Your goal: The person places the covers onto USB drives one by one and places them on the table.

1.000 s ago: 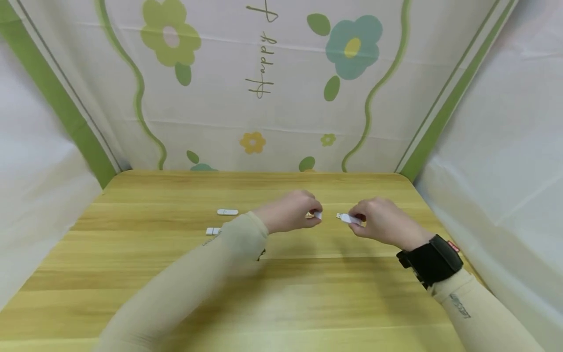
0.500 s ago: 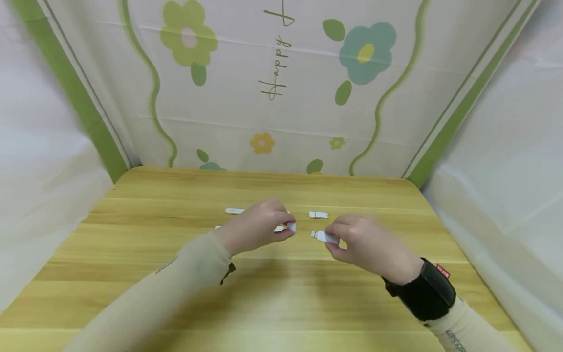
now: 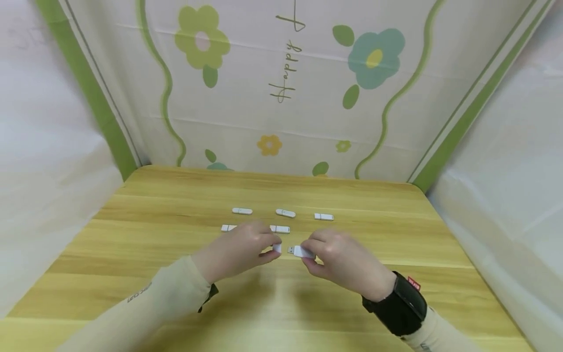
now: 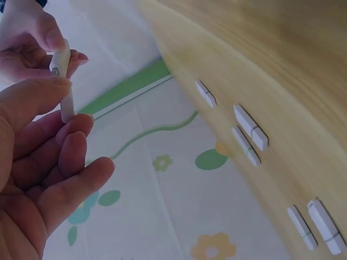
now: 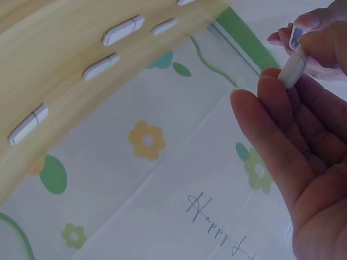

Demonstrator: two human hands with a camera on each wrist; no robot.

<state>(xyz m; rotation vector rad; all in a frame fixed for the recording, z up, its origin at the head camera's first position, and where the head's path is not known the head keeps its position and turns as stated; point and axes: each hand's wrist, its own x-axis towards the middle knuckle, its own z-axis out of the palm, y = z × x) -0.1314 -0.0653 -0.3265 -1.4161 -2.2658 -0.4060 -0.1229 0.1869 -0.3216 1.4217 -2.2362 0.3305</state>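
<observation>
Between the thumb and fingers of my left hand (image 3: 246,248) is a small white cap (image 3: 276,248). My right hand (image 3: 340,256) pinches a white USB flash drive (image 3: 303,252), its bare metal plug pointing left at the cap. A narrow gap separates plug and cap in the head view. In the left wrist view the cap (image 4: 66,107) sits at my left fingertips, the drive (image 4: 61,60) just beyond. The right wrist view shows the drive body (image 5: 294,69) in my right fingers and the cap's hollow end (image 5: 296,36) facing it.
Several white capped USB flash drives lie behind the hands: a rounded one (image 3: 242,211), another rounded one (image 3: 286,213) and a squared one (image 3: 324,216) at the back; a nearer one (image 3: 280,229) is partly hidden by my left hand. The wooden table (image 3: 154,186) meets a flowered cloth (image 3: 246,112).
Both hands have come left and nearer to me in the head view, and the gap between cap and plug has narrowed. More drives on the table now show. The head view has shifted slightly.
</observation>
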